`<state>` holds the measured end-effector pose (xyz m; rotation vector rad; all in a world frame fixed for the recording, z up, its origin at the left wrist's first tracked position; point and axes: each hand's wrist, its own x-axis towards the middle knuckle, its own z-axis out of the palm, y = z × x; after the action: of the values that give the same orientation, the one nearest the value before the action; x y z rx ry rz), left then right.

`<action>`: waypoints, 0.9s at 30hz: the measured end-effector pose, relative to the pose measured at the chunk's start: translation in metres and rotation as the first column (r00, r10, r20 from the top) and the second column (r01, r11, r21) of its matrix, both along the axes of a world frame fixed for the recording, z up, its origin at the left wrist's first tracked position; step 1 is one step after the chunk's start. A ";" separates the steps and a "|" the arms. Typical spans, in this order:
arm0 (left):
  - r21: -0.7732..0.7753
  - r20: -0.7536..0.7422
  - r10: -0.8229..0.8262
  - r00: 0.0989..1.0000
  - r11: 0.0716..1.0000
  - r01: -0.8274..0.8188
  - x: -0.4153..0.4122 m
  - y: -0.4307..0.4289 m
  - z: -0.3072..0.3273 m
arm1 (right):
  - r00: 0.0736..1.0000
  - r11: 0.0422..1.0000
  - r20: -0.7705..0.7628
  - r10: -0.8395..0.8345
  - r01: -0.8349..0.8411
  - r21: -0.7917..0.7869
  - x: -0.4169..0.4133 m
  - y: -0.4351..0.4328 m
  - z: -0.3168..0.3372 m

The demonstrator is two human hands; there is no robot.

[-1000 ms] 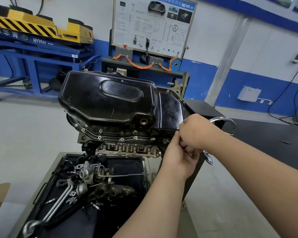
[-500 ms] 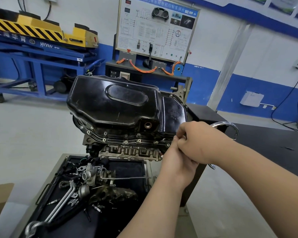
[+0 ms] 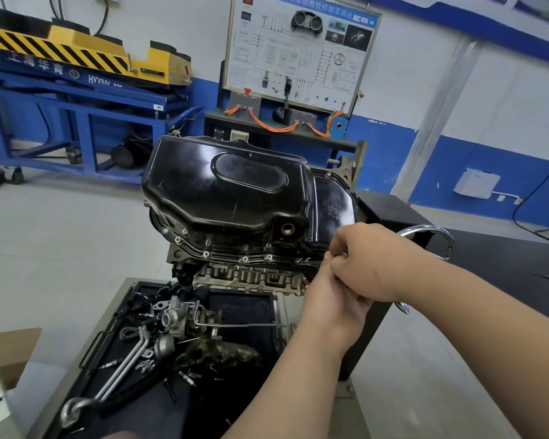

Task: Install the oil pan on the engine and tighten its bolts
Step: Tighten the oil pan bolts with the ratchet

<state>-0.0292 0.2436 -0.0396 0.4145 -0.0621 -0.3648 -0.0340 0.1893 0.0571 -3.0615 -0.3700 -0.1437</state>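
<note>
Black oil pan (image 3: 235,191), L hand (image 3: 330,299) touching R hand (image 3: 373,263)

The oil pan (image 3: 229,198) sits on the engine (image 3: 251,277) ahead of you. A tray (image 3: 244,308) of parts (image 3: 178,324) lies below. Your left hand (image 3: 328,301) and right hand (image 3: 371,258) touch at the pan's right edge.

The shiny black oil pan (image 3: 235,191) sits on top of the grey engine (image 3: 251,277), round side up. Small bolts (image 3: 244,259) dot its rim at 6 o'clock. A round hole shows at 5 o'clock.
</note>
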 end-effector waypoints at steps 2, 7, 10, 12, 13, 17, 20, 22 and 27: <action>0.001 0.006 0.002 1.000 1.000 -0.002 0.000 0.000 -0.001 | 1.000 1.000 -0.013 0.007 -0.007 -0.015 -0.001 0.001 0.001; -0.045 -0.042 0.018 0.999 0.999 -0.020 0.006 -0.001 0.007 | 1.000 0.998 0.019 -0.006 0.004 0.070 -0.005 0.005 0.005; -0.079 -0.090 -0.013 0.996 0.997 0.005 0.007 -0.001 0.014 | 0.999 0.982 -0.001 -0.047 0.047 0.183 -0.014 0.000 0.006; -0.065 -0.126 -0.020 0.992 0.998 0.012 0.006 -0.002 0.018 | 0.994 0.978 -0.006 -0.110 0.109 0.178 -0.020 -0.006 0.007; -0.056 -0.141 -0.017 0.990 0.998 0.009 0.005 -0.002 0.018 | 0.989 0.978 -0.011 -0.145 0.145 0.150 -0.022 -0.008 0.008; -0.017 -0.203 0.008 0.979 1.000 -0.011 0.002 -0.002 0.017 | 0.979 0.978 0.037 -0.203 0.204 -0.047 -0.028 -0.009 0.004; -0.017 -0.232 0.038 0.972 0.999 -0.043 0.005 -0.003 0.014 | 0.975 0.933 0.205 -0.085 0.150 -0.328 -0.027 -0.005 0.007; -0.029 -0.258 0.043 0.965 0.998 -0.052 0.008 -0.003 0.013 | 0.969 0.879 0.240 0.057 0.065 -0.472 -0.023 -0.002 0.012; 0.066 -0.277 0.074 0.958 0.996 -0.058 0.012 0.004 0.026 | 0.916 0.782 0.262 0.305 -0.084 -0.617 -0.012 0.004 0.026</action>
<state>-0.0174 0.2477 -0.0138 0.4175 0.2378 -0.3566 -0.0463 0.1932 0.0833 -3.5706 -0.9219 -0.6998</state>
